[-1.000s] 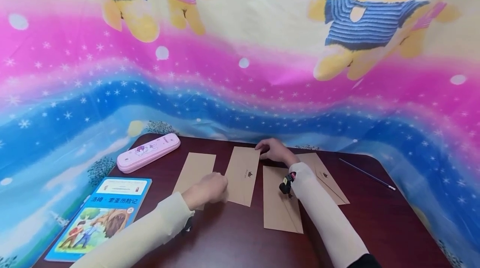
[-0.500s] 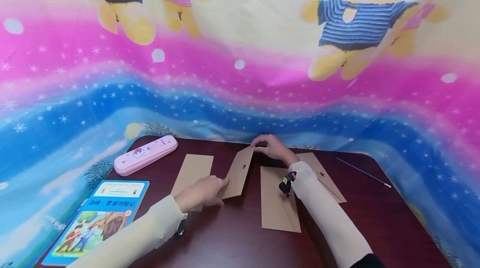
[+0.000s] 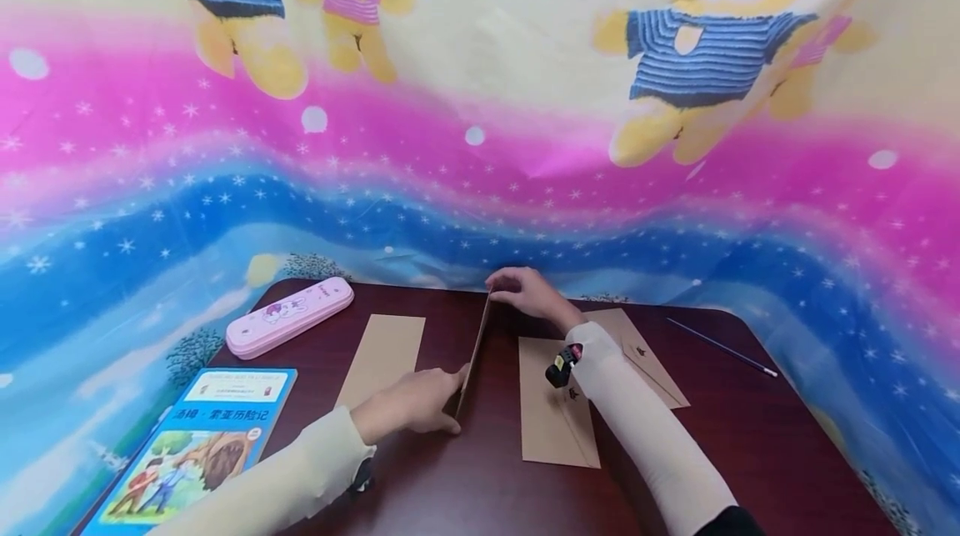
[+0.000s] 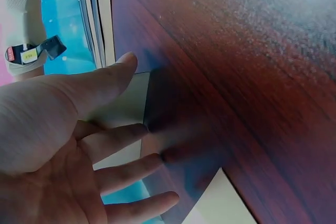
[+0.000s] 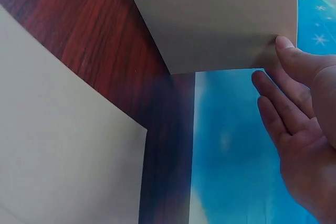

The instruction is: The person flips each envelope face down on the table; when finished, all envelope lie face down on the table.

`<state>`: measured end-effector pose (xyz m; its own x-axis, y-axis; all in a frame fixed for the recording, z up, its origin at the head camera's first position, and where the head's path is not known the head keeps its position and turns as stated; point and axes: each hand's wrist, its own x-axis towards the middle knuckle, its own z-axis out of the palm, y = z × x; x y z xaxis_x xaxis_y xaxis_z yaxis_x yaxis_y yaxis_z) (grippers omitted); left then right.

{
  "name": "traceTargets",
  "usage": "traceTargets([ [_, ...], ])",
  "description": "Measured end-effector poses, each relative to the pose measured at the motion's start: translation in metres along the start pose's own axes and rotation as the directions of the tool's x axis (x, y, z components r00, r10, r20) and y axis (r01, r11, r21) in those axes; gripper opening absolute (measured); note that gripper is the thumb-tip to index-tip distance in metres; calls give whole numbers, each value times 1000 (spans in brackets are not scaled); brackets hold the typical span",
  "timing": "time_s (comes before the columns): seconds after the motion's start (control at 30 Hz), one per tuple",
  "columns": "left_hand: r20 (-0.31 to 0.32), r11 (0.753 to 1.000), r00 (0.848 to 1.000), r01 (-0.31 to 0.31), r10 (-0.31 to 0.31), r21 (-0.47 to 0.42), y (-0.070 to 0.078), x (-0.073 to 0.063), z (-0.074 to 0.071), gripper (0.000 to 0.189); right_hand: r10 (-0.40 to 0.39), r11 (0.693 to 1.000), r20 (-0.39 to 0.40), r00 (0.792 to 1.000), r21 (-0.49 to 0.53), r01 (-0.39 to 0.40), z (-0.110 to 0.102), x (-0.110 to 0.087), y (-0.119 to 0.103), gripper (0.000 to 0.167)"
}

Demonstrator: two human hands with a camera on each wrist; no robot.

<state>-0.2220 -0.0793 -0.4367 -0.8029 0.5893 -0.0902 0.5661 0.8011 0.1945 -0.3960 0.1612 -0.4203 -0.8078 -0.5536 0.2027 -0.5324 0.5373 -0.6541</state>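
A brown paper envelope (image 3: 474, 357) stands tipped up on the table, nearly edge-on in the head view. My right hand (image 3: 534, 296) pinches its far end, the thumb on the broad side in the right wrist view. At the near end, my left hand (image 3: 412, 403) holds the envelope low down, several fingers spread in the left wrist view. Part of that grip is hidden. To the left lies a plain brown envelope (image 3: 386, 353). Two more lie to the right: one envelope (image 3: 543, 428) under my right wrist, another envelope (image 3: 652, 365) behind the forearm.
On the dark red-brown table (image 3: 465, 494), a pink pencil case (image 3: 291, 318) lies at the back left, with a blue picture-covered book (image 3: 195, 444) before it. A thin dark pencil (image 3: 720, 347) is at the right. A printed curtain (image 3: 480, 186) hangs behind the table.
The middle envelope lay flat with its crown print showing; both hands have tilted it up until it is nearly edge-on. My left hand moved slightly onto its near end.
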Motion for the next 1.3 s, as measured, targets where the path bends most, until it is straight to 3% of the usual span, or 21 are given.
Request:
traceTargets([
  [0.3,-68,998,997,-34,30,-58,-1,-6,-6,86,2,1000,7,1000,4,-2,8,0,-2,26],
  [0.47,-140,996,990,-28,16,-82,1,-11,-12,94,-1,1000,-1,1000,3,1,9,1,-2,27],
  [0.57,-226,996,973,-57,39,-74,3,-13,-16,98,-8,1000,-8,1000,-12,8,9,2,-1,28],
  [0.67,-317,994,943,-112,101,-19,5,-15,-18,91,-7,1000,-11,1000,-19,7,10,2,-1,28],
  [0.87,-399,985,900,-164,174,58,8,-17,-22,75,-10,1000,-2,1000,-5,10,12,4,0,33],
  [1.07,-423,978,882,-185,209,98,9,-19,-21,66,23,1000,6,1000,13,-23,16,4,5,38],
  [1.3,-416,979,887,-183,202,85,8,-20,-22,67,63,997,30,998,-49,-61,27,4,17,28],
])
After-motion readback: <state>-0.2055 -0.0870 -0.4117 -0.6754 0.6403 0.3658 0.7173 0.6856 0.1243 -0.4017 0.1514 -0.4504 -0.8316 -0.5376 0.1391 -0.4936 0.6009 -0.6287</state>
